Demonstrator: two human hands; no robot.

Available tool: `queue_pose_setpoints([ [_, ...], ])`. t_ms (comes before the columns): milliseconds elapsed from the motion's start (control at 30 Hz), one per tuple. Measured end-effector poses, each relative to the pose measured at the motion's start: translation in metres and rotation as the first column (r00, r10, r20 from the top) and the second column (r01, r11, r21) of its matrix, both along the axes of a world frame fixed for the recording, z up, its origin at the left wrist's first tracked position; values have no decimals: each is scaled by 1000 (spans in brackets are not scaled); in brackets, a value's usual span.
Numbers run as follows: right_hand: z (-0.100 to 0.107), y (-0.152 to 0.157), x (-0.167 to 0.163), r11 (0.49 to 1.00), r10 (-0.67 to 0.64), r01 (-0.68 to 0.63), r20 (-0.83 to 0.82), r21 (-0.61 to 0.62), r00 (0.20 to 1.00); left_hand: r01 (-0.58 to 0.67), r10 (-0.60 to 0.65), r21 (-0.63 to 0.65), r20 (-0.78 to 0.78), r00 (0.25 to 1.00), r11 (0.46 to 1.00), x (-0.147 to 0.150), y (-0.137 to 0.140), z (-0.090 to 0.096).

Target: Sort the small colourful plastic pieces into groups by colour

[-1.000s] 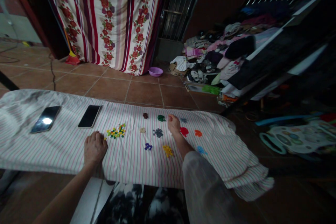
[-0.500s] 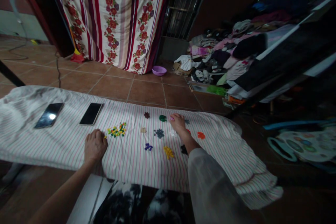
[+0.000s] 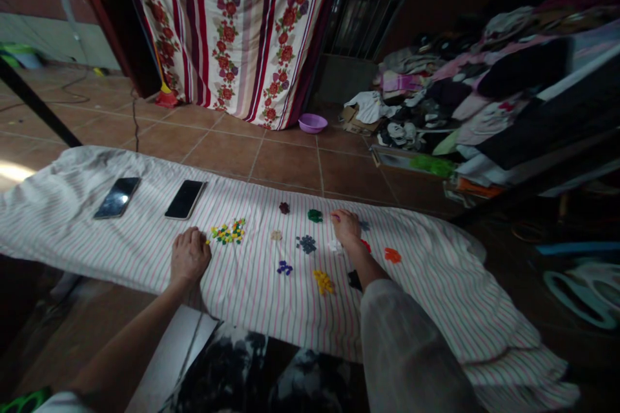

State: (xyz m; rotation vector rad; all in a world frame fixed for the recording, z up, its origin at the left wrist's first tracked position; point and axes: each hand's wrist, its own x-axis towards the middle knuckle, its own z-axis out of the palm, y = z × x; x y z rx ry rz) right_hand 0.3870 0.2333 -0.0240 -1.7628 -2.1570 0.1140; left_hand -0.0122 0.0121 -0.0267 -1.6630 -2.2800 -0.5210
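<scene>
- Pieces in mixed colors [image 3: 228, 233], mainly yellow and green, are lying in a loose heap on the striped cloth [image 3: 256, 297], just to the right of your left hand [image 3: 190, 254].
- Your left hand is resting palm down, fingers bent. One yellow piece [image 3: 207, 242] is showing at the fingertips; whether you are gripping or only touching it cannot be told.
- Your right hand [image 3: 345, 226] is resting at or just above the cloth, thumb and fingertips close together. A speck of pink is showing there, too small and blurred to confirm a grasp.
- Green pile [image 3: 314, 215] is lying just left of those fingertips; brown pile [image 3: 284, 208] is lying further left.
- Your right hand is hiding part of the blue-grey pile [image 3: 365, 226]. Your right forearm is covering parts of the red pile [image 3: 367, 246] and black pile [image 3: 355, 280].
- White pile [image 3: 335, 246] is lying beside your right wrist.
- Beige pile [image 3: 276, 235], grey pile [image 3: 306, 244], purple pile [image 3: 285, 268] and yellow pile [image 3: 323, 282] are lying between your forearms; orange pile [image 3: 392, 255] is lying to the right.
- Glare is masking part of the left phone [image 3: 117, 198]; the second phone [image 3: 185, 199] is showing dark.
- Green object [image 3: 26, 401] is running out of view at lower left; its identity is remaining unclear.
</scene>
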Motion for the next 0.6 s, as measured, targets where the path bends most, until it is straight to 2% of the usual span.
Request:
queue_pose_setpoints([
  [367, 8, -2, 7, 998, -29, 23, -114, -54, 993, 14, -15, 7, 24, 1000, 1000, 1, 0, 4],
  [500, 12, -3, 11, 992, -90, 74, -162, -106, 983, 8, -8, 7, 3, 1000, 1000, 2, -1, 4],
  [600, 15, -5, 15, 990, -123, 109, -165, -91, 979, 4, -4, 3, 4, 1000, 1000, 2, -1, 4],
])
